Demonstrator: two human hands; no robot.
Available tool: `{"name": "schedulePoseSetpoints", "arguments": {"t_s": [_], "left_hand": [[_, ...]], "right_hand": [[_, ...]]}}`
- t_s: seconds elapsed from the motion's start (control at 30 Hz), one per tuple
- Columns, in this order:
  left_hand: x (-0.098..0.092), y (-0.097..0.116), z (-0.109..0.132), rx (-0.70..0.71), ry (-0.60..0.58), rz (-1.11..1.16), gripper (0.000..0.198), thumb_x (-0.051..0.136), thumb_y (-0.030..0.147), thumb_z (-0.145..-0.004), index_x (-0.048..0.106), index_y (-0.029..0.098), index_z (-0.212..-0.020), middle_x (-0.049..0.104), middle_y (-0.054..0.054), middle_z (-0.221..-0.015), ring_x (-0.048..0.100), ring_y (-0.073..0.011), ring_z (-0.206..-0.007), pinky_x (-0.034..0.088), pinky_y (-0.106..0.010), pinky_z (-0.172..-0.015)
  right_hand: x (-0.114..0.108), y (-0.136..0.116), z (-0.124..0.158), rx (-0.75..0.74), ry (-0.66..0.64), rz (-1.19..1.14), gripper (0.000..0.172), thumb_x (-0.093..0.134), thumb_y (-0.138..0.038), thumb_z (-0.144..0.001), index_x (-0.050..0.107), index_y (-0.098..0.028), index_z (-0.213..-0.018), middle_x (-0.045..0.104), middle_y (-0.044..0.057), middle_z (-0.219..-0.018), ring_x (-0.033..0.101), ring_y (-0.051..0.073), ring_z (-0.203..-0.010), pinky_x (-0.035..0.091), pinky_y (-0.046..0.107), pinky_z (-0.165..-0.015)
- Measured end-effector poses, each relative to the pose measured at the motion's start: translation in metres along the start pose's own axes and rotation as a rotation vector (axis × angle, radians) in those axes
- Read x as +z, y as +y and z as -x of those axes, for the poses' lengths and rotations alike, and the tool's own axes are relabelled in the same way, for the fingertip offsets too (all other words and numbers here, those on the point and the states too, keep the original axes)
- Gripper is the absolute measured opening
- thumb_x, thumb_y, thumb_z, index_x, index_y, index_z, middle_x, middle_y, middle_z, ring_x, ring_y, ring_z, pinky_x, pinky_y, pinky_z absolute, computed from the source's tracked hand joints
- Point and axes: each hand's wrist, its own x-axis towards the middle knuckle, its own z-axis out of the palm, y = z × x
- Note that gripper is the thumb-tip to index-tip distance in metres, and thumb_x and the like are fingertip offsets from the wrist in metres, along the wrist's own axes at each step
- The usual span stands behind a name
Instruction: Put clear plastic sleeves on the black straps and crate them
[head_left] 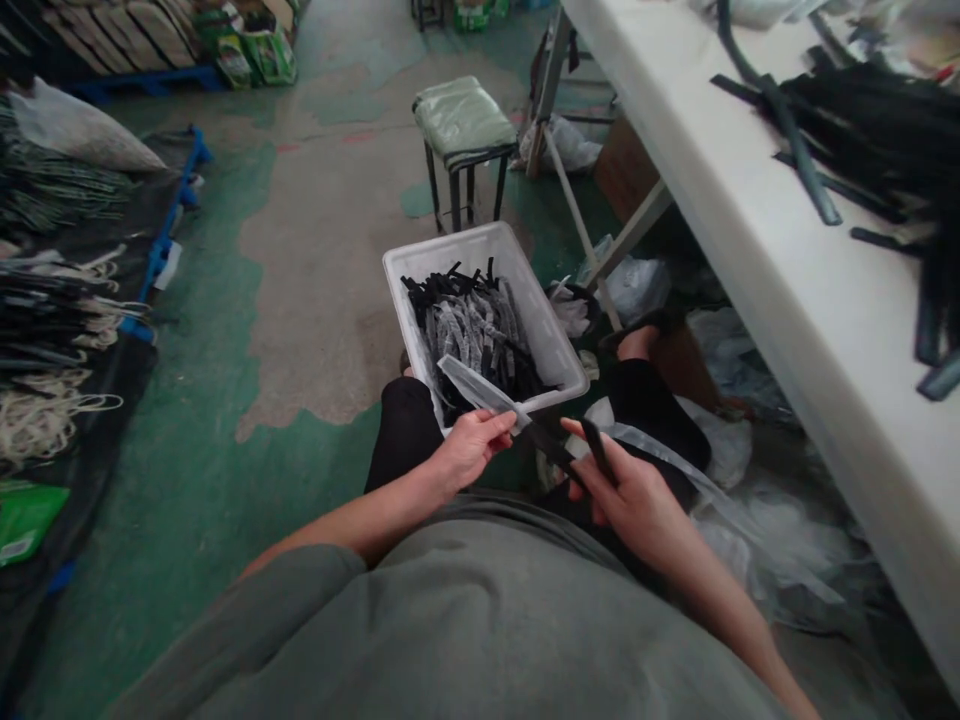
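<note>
My left hand (474, 448) is closed, thumb and fingers pinching a translucent plastic sleeve (476, 385) whose free end points up and left over the bin. A black strip (551, 445) runs from this sleeve toward my right hand (637, 500). That hand is closed around black strip material, and one dark end (598, 450) sticks up between thumb and forefinger. Behind it, a long translucent plastic strip (690, 470) trails off to the right. Between my knees stands a white plastic bin (545, 305) holding many black strips (431, 300), several wrapped in clear plastic (469, 325).
On my right is a white table (720, 180) bearing a heap of black strips (877, 130). A padded stool (465, 115) stands beyond the bin. Plastic scraps (780, 530) lie under the table. To the left, a blue pallet (161, 250) carries bundled cords (45, 410).
</note>
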Motion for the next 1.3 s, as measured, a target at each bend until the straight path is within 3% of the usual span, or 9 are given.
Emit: {"name": "schedulePoseSetpoints", "arguments": {"t_s": [0.1, 0.27, 0.47, 0.63, 0.8, 0.97, 1.17, 1.3], "left_hand": [[0.005, -0.002, 0.005, -0.017, -0.094, 0.004, 0.038, 0.089, 0.036, -0.052, 0.067, 0.011, -0.069, 0.061, 0.0, -0.064, 0.049, -0.007, -0.056, 0.04, -0.023, -0.057], [-0.004, 0.004, 0.002, 0.001, 0.012, 0.054, 0.039, 0.09, 0.035, -0.049, 0.063, 0.012, -0.065, 0.056, 0.003, -0.059, 0.049, -0.0066, -0.054, 0.04, -0.023, -0.057], [-0.001, 0.001, 0.003, -0.003, -0.069, 0.044, 0.041, 0.09, 0.038, -0.049, 0.064, 0.011, -0.068, 0.058, 0.002, -0.061, 0.049, -0.0069, -0.055, 0.038, -0.023, -0.058], [-0.002, 0.002, 0.004, 0.051, 0.0, 0.005, 0.039, 0.089, 0.037, -0.049, 0.064, 0.012, -0.065, 0.057, 0.002, -0.059, 0.049, -0.0068, -0.054, 0.038, -0.023, -0.058], [0.003, -0.005, 0.009, 0.02, -0.138, -0.034, 0.033, 0.085, 0.036, -0.058, 0.067, 0.011, -0.071, 0.062, -0.001, -0.066, 0.052, -0.0086, -0.057, 0.039, -0.024, -0.058], [-0.004, 0.003, 0.007, 0.069, 0.013, -0.011, 0.036, 0.087, 0.036, -0.053, 0.061, 0.014, -0.061, 0.055, 0.004, -0.057, 0.048, -0.0066, -0.053, 0.039, -0.023, -0.057], [0.005, -0.004, 0.007, 0.001, -0.11, -0.044, 0.031, 0.086, 0.033, -0.055, 0.065, 0.013, -0.065, 0.06, 0.0, -0.062, 0.05, -0.0077, -0.055, 0.039, -0.024, -0.058], [-0.003, 0.008, -0.003, 0.068, -0.009, -0.003, 0.03, 0.087, 0.03, -0.054, 0.063, 0.013, -0.064, 0.057, 0.003, -0.06, 0.047, -0.0057, -0.053, 0.038, -0.022, -0.056]], "right_hand": [[0.007, -0.004, -0.009, -0.054, 0.04, 0.03, 0.05, 0.043, -0.036, -0.095, 0.044, -0.02, -0.142, 0.064, -0.001, -0.069, 0.054, 0.011, -0.044, 0.047, 0.023, -0.049], [0.003, -0.008, -0.004, -0.045, -0.072, 0.022, 0.054, 0.043, -0.039, -0.095, 0.039, -0.02, -0.145, 0.065, 0.0, -0.072, 0.054, 0.011, -0.044, 0.046, 0.023, -0.046], [0.011, -0.006, -0.017, -0.063, 0.03, 0.101, 0.052, 0.044, -0.035, -0.094, 0.042, -0.019, -0.143, 0.065, -0.001, -0.069, 0.052, 0.011, -0.041, 0.045, 0.024, -0.047], [0.011, -0.007, -0.016, -0.091, -0.036, 0.11, 0.051, 0.044, -0.034, -0.094, 0.042, -0.02, -0.144, 0.066, -0.001, -0.069, 0.052, 0.01, -0.041, 0.045, 0.023, -0.047], [0.012, -0.008, -0.02, -0.079, 0.001, 0.128, 0.05, 0.044, -0.035, -0.095, 0.043, -0.02, -0.143, 0.066, -0.001, -0.07, 0.053, 0.011, -0.042, 0.044, 0.024, -0.048], [0.003, -0.009, -0.009, -0.046, -0.086, 0.092, 0.054, 0.042, -0.036, -0.096, 0.036, -0.021, -0.147, 0.066, 0.0, -0.072, 0.056, 0.012, -0.045, 0.046, 0.025, -0.051], [0.011, -0.011, -0.021, -0.067, -0.014, 0.034, 0.05, 0.042, -0.036, -0.095, 0.044, -0.017, -0.142, 0.063, -0.001, -0.07, 0.051, 0.011, -0.043, 0.045, 0.024, -0.049], [0.001, -0.009, -0.012, -0.052, -0.084, 0.0, 0.051, 0.044, -0.031, -0.095, 0.04, -0.019, -0.144, 0.064, -0.001, -0.075, 0.057, 0.011, -0.051, 0.047, 0.024, -0.054]]}}
